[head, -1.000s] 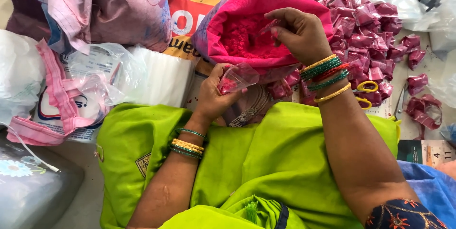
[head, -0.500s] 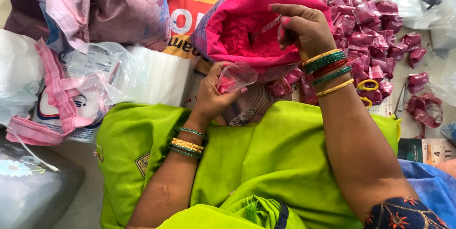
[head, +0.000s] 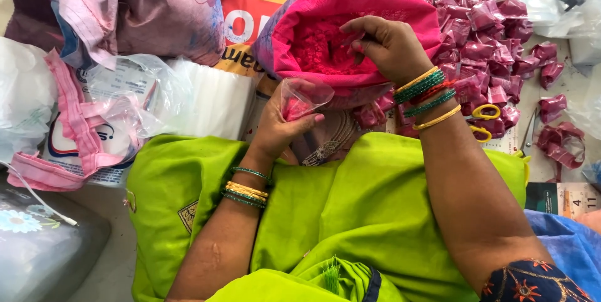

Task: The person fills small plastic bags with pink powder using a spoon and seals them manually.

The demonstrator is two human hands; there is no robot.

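Note:
My left hand (head: pixel 280 125) holds a small clear plastic pouch (head: pixel 305 97) with a little pink powder in it, its mouth held open. Just above it, my right hand (head: pixel 387 45) reaches into a big pink cloth sack (head: pixel 350 1) full of bright pink powder (head: pixel 322 48); its fingers are pinched together over the powder, and whether they hold a scoop or a pinch of powder is unclear. Both wrists wear green, gold and red bangles. A lime-green cloth (head: pixel 350 202) covers my lap under both arms.
A heap of filled pink packets (head: pixel 494 33) lies to the right of the sack, with yellow-handled scissors (head: pixel 482 120) and pink ribbon scraps (head: pixel 560 142) beside it. At left sit crumpled plastic bags (head: pixel 125 102) and a purple patterned bag (head: pixel 144 14). A white cable (head: pixel 37 199) runs at lower left.
My right hand has stayed in the sack's mouth, shifting slightly over the powder with fingers closing together. My left hand keeps the pouch in the same place.

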